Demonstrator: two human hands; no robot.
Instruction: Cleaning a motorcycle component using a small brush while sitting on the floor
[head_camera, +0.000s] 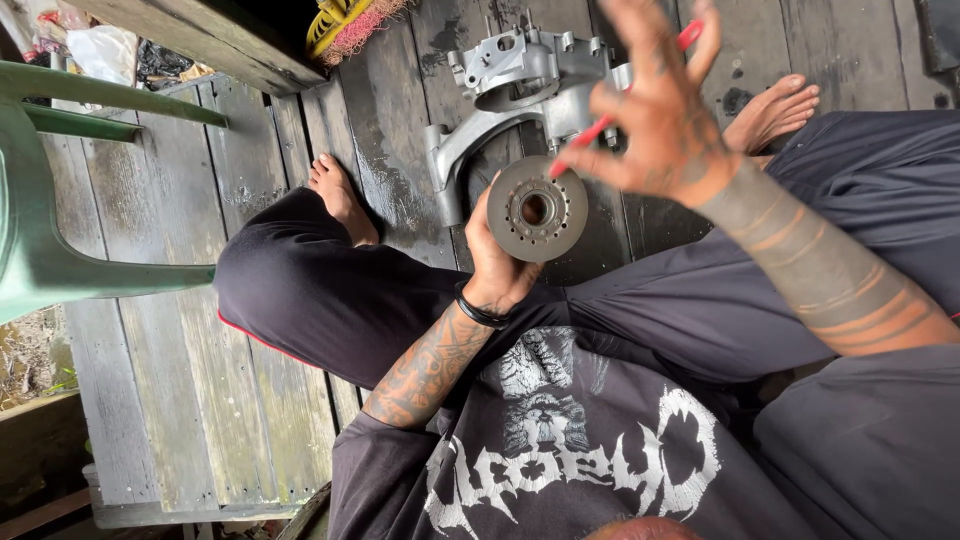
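Head view: the left hand (497, 262) grips a round, dull-metal disc (536, 209) with a holed hub over the lap; the right hand (660, 110), fingers spread, pinches a thin red tool (610, 122) above a cast grey casing (520, 85) on weathered planks (260, 180).

Weathered grey plank floor (190, 400) — silver engine casing (510, 95), green plastic chair (40, 200), 2 bare feet.
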